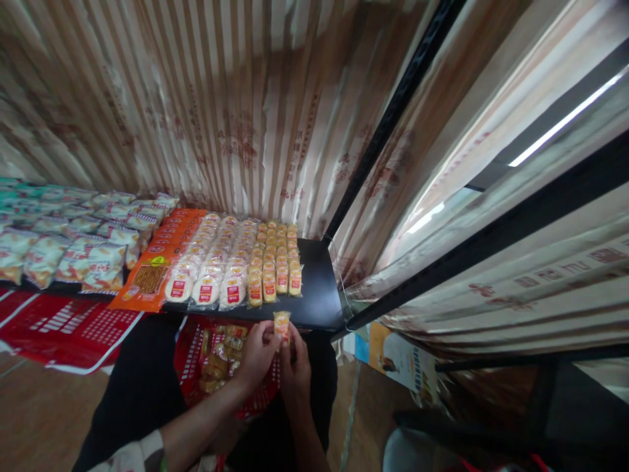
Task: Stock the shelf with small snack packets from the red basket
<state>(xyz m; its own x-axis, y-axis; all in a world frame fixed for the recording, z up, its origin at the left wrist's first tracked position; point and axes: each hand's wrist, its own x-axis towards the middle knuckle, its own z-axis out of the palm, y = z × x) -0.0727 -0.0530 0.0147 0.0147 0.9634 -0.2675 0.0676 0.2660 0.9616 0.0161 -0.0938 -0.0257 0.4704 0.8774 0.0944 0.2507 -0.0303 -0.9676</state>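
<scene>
Between my left hand [260, 349] and my right hand [295, 357] is a small wrapped snack pack [282, 324], yellowish with a reddish label. Fingers of both hands pinch its lower part, just in front of the shelf edge. Beneath my hands, a red basket [185, 367] sits between the legs and holds several similar golden wrapped packs [219, 360]. On the black shelf [317, 278] beyond, matching yellow packs [268, 286] stand in neat rows near the right end. Rows of round white wrapped crackers [205, 287] adjoin them on the left.
An orange snack bag [150, 275] and many white-and-teal bags [101, 262] fill the shelf's left part. Another red basket [73, 331] is at lower left. Black metal posts [393, 98] rise at the right, before a striped curtain [221, 98]. A printed carton [393, 354] is at lower right.
</scene>
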